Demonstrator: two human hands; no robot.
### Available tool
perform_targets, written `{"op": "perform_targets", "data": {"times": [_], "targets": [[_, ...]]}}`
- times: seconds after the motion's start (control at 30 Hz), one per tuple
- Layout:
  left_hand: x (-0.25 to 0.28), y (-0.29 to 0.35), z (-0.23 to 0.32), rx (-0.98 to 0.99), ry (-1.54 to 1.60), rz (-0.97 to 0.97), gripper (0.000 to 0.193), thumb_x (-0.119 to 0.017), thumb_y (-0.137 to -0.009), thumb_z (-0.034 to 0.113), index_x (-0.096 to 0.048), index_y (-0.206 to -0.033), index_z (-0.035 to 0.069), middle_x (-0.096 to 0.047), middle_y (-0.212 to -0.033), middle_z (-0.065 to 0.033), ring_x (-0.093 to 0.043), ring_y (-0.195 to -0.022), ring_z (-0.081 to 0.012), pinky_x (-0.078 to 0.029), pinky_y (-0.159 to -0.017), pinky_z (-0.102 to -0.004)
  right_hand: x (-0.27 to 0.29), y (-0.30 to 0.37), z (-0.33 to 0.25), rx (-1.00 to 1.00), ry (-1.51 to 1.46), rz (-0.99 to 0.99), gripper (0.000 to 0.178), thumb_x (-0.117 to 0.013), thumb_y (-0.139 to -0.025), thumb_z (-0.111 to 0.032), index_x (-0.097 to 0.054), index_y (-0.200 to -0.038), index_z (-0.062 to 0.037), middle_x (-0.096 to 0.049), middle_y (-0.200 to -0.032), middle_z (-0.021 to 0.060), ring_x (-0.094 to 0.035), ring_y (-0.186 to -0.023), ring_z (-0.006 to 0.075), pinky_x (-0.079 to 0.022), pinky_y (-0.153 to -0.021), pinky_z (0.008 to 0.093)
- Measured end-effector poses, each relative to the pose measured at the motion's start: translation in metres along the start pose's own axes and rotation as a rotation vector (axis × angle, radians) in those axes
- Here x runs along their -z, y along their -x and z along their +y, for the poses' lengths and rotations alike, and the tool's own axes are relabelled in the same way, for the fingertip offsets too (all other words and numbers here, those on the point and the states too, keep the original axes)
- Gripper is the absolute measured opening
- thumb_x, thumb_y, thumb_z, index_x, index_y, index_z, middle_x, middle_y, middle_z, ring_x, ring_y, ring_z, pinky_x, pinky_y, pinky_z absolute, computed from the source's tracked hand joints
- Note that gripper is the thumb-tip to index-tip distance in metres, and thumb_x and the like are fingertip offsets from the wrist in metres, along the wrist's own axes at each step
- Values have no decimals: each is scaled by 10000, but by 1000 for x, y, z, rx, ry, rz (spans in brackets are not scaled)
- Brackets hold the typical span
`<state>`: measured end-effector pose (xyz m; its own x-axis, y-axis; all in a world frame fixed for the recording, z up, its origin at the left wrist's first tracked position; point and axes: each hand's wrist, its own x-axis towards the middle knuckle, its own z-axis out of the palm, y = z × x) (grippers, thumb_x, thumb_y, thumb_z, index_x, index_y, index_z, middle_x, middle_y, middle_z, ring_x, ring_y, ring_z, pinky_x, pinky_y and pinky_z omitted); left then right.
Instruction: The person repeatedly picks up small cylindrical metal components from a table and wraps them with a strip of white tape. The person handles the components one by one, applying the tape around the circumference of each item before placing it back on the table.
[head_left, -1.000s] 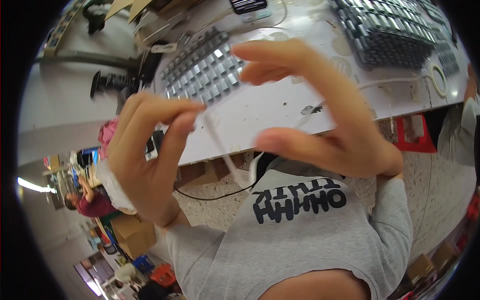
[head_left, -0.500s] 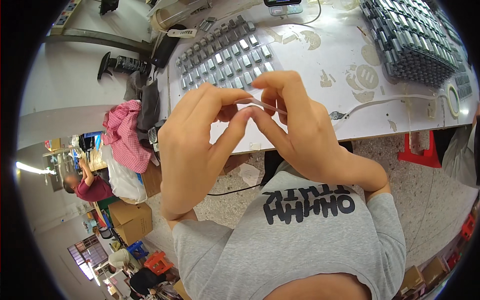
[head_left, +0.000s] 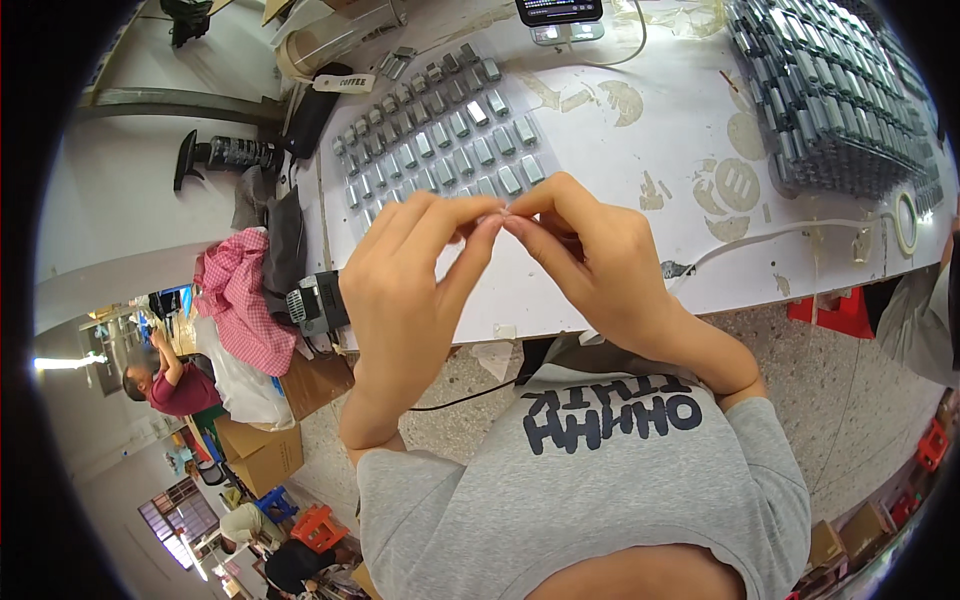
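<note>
My left hand (head_left: 405, 275) and my right hand (head_left: 615, 262) meet over the near side of the white table, thumbs and forefingers pinched tip to tip. Between the fingertips a small bit of a thin pale strip (head_left: 505, 211) shows; the fingers cover the rest. Just beyond the hands lies a clear plastic tray (head_left: 545, 150) with rows of small silvery metal blocks (head_left: 461, 123). A white band (head_left: 770, 228) runs across the table toward my right wrist, and its near end is hidden there.
Stacked trays of metal parts (head_left: 830, 110) stand at the far right, near a tape roll (head_left: 906, 222). A phone-like screen (head_left: 560, 10) is at the back. Left are a spray bottle (head_left: 235, 152), a pink checked cloth (head_left: 245, 290) and a dark device (head_left: 320, 303). Another person (head_left: 180, 385) sits farther left.
My fingertips have drawn closer together, and the strip that stretched toward my right palm is now mostly hidden. My right hand has moved slightly lower; the view has shifted a little.
</note>
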<state>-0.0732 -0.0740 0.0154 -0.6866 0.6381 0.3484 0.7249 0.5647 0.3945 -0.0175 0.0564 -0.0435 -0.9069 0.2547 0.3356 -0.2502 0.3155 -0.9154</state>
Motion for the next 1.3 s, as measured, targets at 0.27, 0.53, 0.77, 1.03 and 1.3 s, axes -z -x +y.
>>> {"op": "perform_targets", "data": {"times": [0.27, 0.53, 0.77, 1.03, 1.3], "targets": [[-42, -75, -107, 310, 398, -139, 265, -623, -749, 158, -611, -1008, 104, -573, -744, -27, -535, -684, -142, -422, -629, -240, 19, -17, 25, -226, -544, -97, 106, -563, -810, -107, -573, -876, -25, -535, -665, -7, -474, -631, 72, -374, -601, 214], [-72, -130, -160, -299, -459, -260, 192, -599, -723, 116, -598, -909, 164, -574, -898, 6, -542, -889, -209, -462, -721, -336, 45, -18, 22, -144, -483, -105, 129, -578, -799, -121, -607, -900, -47, -612, -804, 23, -517, -724, 96, -355, -710, 238], [-68, -147, -167, -317, -327, -444, 266, -599, -726, 96, -541, -982, 136, -552, -933, -31, -521, -928, -241, -443, -753, -355, 50, -15, 11, -224, -638, -143, 107, -568, -804, -62, -606, -889, -9, -622, -799, 64, -584, -737, 121, -425, -659, 231], [-64, -153, -166, -352, -345, -471, 233, -603, -718, 78, -521, -935, 101, -525, -931, -40, -486, -962, -250, -430, -772, -368, 66, -13, 2, -393, -874, -155, 138, -569, -822, -86, -580, -915, 16, -608, -827, 64, -584, -772, 120, -465, -696, 237], [-64, -162, -161, -449, -319, -616, 237, -594, -714, 60, -509, -933, 89, -530, -927, -41, -516, -914, -250, -437, -754, -366, 67, -6, 0, -235, -857, 13, 111, -535, -849, -104, -526, -915, -14, -583, -862, 63, -555, -821, 118, -445, -736, 237]]}}
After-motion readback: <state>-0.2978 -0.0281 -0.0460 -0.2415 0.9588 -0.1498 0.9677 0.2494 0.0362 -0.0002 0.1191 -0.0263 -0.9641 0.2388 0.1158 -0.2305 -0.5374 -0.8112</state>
